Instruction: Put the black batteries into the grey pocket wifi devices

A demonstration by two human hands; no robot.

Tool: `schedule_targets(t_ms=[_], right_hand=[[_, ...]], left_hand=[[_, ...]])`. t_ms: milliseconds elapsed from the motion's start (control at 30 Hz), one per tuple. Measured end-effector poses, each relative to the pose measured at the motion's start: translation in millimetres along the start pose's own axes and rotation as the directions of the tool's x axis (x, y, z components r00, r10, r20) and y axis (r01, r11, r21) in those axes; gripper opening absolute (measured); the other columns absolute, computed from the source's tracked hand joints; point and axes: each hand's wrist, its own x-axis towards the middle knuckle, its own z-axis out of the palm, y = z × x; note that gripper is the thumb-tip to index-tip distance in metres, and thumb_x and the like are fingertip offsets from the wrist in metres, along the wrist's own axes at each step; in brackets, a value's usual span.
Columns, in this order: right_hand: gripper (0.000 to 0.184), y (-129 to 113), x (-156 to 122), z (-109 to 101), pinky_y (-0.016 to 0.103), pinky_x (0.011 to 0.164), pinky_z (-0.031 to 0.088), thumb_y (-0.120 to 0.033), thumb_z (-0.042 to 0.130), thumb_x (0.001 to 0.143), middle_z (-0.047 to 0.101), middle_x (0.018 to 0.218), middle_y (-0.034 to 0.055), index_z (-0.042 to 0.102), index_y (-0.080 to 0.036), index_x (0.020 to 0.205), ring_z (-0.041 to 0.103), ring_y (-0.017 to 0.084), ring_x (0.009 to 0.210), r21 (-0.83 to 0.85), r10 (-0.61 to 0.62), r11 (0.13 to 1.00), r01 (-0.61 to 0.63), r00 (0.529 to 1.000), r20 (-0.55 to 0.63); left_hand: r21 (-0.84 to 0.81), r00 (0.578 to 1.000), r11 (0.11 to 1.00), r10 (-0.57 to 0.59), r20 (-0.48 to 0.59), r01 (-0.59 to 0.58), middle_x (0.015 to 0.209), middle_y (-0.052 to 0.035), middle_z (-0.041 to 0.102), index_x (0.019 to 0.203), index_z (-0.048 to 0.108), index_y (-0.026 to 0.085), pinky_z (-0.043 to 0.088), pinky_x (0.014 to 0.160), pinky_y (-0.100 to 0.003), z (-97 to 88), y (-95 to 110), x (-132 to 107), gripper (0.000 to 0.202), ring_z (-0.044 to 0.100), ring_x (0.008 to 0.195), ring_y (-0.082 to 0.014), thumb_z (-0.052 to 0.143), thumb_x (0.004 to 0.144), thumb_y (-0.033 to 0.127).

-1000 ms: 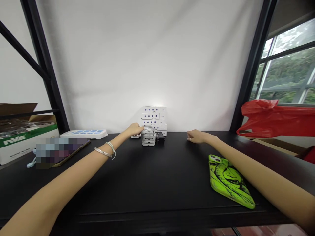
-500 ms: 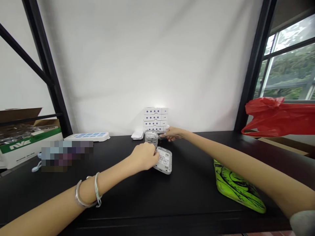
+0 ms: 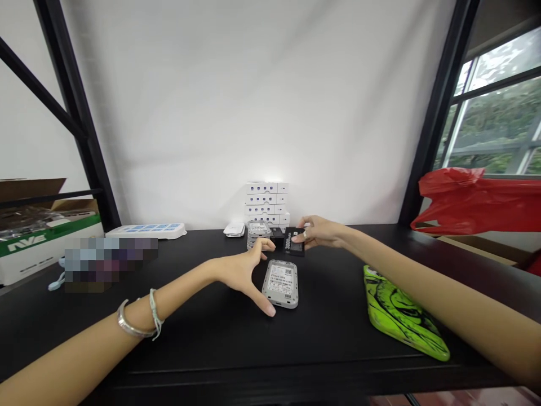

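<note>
A white, rounded device body [image 3: 280, 283] with a printed label inside lies flat on the black table. Beside its left edge is my left hand [image 3: 244, 272], thumb and fingers spread apart and holding nothing. My right hand [image 3: 318, 232] grips a flat black battery [image 3: 293, 242] marked with white print, just beyond the device body. Behind my left fingers rises a stack of similar device bodies [image 3: 258, 228]. Another black battery [image 3: 276, 232] lies to the right of that stack, partly hidden.
Stacked white boxes [image 3: 266, 202] stand against the wall, with white covers [image 3: 234, 229] to their left. A green patterned phone case [image 3: 406, 316] lies under my right forearm. At left are a power strip [image 3: 147, 230] and a carton [image 3: 51, 242]; a red bag [image 3: 477, 200] sits at right.
My left hand has let go of the device body, which now lies flat on the table. My right hand has drawn back from beside the stack with a black battery in it.
</note>
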Motion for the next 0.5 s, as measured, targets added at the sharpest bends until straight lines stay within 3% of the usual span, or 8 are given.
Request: schedule_targets(t_ms=[100,233,367,500], right_hand=[[0.052,3,-10,20,0.034,0.069,0.057,-0.017,0.082,0.052,0.058,0.077,-0.0004,0.043,-0.020,0.088,0.064,0.017,0.072,-0.074,-0.047,0.996,0.050,0.998,0.048],[0.051,6,-14,37,0.033,0.065,0.054,-0.030,0.082,0.052,0.058,0.079,0.0008,0.048,-0.018,0.088,0.062,0.018,0.074,-0.219,-0.159,0.959,0.181,0.980,0.116],[0.045,7,-19,38,0.031,0.065,0.048,-0.046,0.080,0.052,0.062,0.082,0.0029,0.060,-0.017,0.081,0.059,0.019,0.077,-0.515,-0.263,0.788,0.337,0.941,0.213],[0.049,-2,-30,32,0.031,0.069,0.046,-0.056,0.073,0.058,0.063,0.098,0.0065,0.065,-0.018,0.089,0.059,0.022,0.085,-0.634,-0.266,0.658,0.407,0.913,0.311]], left_hand=[[-0.086,0.999,0.996,-0.022,-0.025,0.019,0.135,-0.0152,0.038,0.131,0.017,0.025,0.029,0.107,-0.049,10.3,-7,3,0.107,0.030,0.132,-0.0325,0.082,0.049,0.046],[-0.128,0.992,0.991,-0.053,-0.117,0.038,0.133,-0.0172,0.038,0.132,0.014,0.023,0.031,0.106,-0.048,19.9,-7,5,0.111,0.032,0.130,-0.0327,0.083,0.048,0.046],[-0.109,0.990,0.993,-0.067,-0.126,0.053,0.132,-0.0167,0.040,0.133,0.012,0.022,0.029,0.107,-0.047,20.0,-6,5,0.113,0.032,0.130,-0.0327,0.082,0.049,0.049],[-0.106,0.989,0.993,-0.069,-0.132,0.055,0.130,-0.0147,0.042,0.134,0.012,0.023,0.029,0.107,-0.047,20.9,-8,5,0.114,0.032,0.130,-0.0329,0.082,0.048,0.049]])
